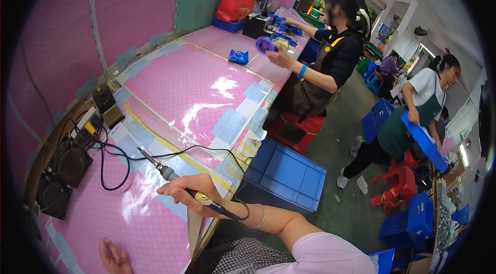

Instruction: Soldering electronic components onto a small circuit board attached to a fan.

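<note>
In my right hand (194, 194) is a soldering iron (166, 172), gripped round its dark handle. Its bare metal tip points up and left, just above the pink worktop (155, 207). From the handle's rear a black cord (240, 217) curves beside my wrist. My left hand (114, 257) is low at the left, over the same worktop. Its fingers are loosely curled in, and I see nothing in them; the frame's dark rim cuts off part of it. Closest to the iron's tip lies a looped black cable (103, 163).
Small black fans (72, 157) line the worktop's left edge. A blue crate (287, 176) stands right of the bench. Beyond, a seated co-worker (323, 62) holds a purple ring (265, 45) near a blue part (238, 57). Another person carries a blue tray (423, 139) past red stools (395, 186).
</note>
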The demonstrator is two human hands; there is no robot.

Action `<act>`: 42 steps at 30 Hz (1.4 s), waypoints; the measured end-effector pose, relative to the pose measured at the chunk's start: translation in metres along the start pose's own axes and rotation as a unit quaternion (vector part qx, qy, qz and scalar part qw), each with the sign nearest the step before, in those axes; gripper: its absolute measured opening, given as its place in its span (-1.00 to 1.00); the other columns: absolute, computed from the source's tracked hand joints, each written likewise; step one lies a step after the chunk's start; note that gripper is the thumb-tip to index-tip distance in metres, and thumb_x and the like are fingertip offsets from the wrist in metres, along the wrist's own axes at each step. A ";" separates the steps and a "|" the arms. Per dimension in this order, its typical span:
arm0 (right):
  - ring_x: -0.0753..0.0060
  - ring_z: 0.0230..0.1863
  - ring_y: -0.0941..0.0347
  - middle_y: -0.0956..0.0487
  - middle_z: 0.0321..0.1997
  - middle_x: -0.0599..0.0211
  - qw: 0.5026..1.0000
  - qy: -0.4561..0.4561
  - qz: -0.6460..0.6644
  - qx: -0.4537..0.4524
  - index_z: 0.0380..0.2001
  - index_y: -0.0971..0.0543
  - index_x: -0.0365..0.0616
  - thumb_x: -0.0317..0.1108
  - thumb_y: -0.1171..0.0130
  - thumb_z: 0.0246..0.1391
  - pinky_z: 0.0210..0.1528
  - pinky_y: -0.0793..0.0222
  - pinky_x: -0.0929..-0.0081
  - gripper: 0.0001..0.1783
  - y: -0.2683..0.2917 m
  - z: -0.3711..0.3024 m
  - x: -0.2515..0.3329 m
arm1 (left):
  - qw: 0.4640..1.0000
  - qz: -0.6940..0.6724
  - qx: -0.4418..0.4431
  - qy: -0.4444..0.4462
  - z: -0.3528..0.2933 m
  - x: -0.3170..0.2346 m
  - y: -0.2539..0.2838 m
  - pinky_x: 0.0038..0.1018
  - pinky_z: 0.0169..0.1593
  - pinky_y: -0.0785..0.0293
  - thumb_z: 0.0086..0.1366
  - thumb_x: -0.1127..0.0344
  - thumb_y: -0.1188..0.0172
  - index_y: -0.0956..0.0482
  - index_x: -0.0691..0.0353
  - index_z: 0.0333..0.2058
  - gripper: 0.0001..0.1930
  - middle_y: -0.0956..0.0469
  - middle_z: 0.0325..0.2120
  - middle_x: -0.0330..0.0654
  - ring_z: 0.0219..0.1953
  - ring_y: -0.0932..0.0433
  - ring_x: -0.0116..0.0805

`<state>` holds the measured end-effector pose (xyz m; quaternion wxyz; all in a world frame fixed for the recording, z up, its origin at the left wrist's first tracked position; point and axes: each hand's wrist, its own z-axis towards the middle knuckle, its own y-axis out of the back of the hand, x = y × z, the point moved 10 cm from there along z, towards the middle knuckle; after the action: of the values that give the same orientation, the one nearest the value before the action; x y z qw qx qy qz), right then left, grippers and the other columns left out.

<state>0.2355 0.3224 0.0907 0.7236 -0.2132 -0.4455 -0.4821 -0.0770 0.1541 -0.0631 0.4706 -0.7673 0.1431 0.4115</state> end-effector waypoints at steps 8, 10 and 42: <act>0.53 -0.49 -0.52 -0.65 -0.32 0.19 0.997 0.069 0.021 0.007 -0.31 -0.56 -0.27 -0.25 -0.02 0.25 -0.45 -0.41 0.60 -0.72 0.015 -0.005 0.026 | 1.000 -0.003 -0.014 0.008 -0.004 -0.001 -0.012 -0.70 -0.69 0.09 0.42 0.17 0.11 -0.41 0.14 -0.26 -0.80 -0.15 -0.76 -0.45 -0.78 -0.03 -0.73; 0.57 -0.54 -0.48 -0.64 -0.34 0.20 0.997 0.067 0.017 -0.020 -0.30 -0.56 -0.27 -0.26 0.00 0.26 -0.48 -0.38 0.63 -0.73 0.028 -0.006 0.025 | 0.999 0.000 -0.042 0.006 -0.005 -0.002 -0.008 -0.70 -0.70 0.09 0.42 0.16 0.12 -0.39 0.12 -0.26 -0.80 -0.14 -0.77 -0.45 -0.79 -0.05 -0.74; -0.01 -0.14 -0.32 -0.45 -0.17 0.14 0.941 0.087 -0.301 0.129 -0.26 -0.37 -0.07 -0.34 -0.35 -0.22 0.00 -0.24 0.18 -0.56 -0.083 -0.026 0.032 | 0.952 0.302 -0.003 -0.059 -0.070 -0.023 -0.062 -0.61 -0.59 0.04 0.40 0.17 0.07 -0.28 0.15 -0.61 -0.63 -0.13 -0.73 -0.41 -0.66 -0.06 -0.67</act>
<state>0.1779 0.2506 0.0944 0.6020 0.0693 -0.4827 -0.6323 -0.0191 0.1235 0.0074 0.3296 -0.6640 0.3388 0.5794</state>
